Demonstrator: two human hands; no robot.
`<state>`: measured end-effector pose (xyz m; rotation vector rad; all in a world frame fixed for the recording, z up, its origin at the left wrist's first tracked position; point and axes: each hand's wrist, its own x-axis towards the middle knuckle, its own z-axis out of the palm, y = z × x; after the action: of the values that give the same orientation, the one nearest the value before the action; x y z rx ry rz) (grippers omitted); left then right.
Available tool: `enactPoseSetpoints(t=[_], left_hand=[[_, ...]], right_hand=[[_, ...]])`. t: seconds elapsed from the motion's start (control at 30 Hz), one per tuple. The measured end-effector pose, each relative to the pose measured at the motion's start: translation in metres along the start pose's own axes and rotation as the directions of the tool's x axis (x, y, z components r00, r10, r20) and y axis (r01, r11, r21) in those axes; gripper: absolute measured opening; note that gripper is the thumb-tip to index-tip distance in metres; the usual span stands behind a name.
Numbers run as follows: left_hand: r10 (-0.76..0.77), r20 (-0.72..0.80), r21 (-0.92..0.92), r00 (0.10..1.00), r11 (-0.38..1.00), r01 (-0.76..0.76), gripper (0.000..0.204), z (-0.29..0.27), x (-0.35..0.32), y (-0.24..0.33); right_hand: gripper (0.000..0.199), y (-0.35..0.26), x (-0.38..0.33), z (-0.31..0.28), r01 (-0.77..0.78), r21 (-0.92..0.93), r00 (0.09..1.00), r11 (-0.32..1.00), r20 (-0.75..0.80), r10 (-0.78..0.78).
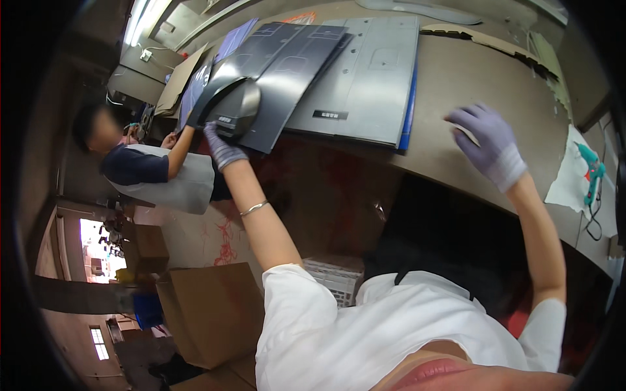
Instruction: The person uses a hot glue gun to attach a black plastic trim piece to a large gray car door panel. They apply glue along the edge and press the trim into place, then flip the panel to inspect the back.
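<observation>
My left hand [223, 148], in a thin purple glove, pinches the near left edge of a dark grey glossy printed sheet [297, 65]. That end of the sheet curls up and over, showing a small dark label beside my fingers. The sheet lies partly on a stack of silver-grey printed sheets [368, 85] on the table. Along the stack's right side shows a blue sheet edge [411, 111]. My right hand [486, 140], gloved too, hovers over the bare tabletop [443, 85] right of the stack. Its fingers are apart, slightly blurred, and hold nothing.
A teal glue gun [592, 173] with a cord lies on white paper [565, 179] at the right. Cardboard strips [495, 45] line the table's back. At the left stands a co-worker [156, 169]. Cardboard boxes [212, 313] and a white crate [336, 277] are below.
</observation>
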<state>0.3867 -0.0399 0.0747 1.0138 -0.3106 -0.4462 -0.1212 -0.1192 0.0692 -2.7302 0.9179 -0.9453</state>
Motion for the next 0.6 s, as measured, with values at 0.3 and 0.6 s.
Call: enactPoseSetpoints(t=[0.3, 0.6], left_hand=[[0.039, -0.065, -0.077, 0.997, 0.996, -0.044, 0.055, -0.016, 0.061, 0.058], [-0.054, -0.089, 0.015, 0.995, 0.998, 0.056, 0.063, 0.000, 0.081, -0.005]], right_hand=[[0.035, -0.035, 0.258, 0.174, 0.174, 0.062, 0.881, 0.983, 0.437, -0.183], [0.037, -0.056, 0.315, 0.266, 0.299, 0.173, 0.877, 0.939, 0.339, -0.341]])
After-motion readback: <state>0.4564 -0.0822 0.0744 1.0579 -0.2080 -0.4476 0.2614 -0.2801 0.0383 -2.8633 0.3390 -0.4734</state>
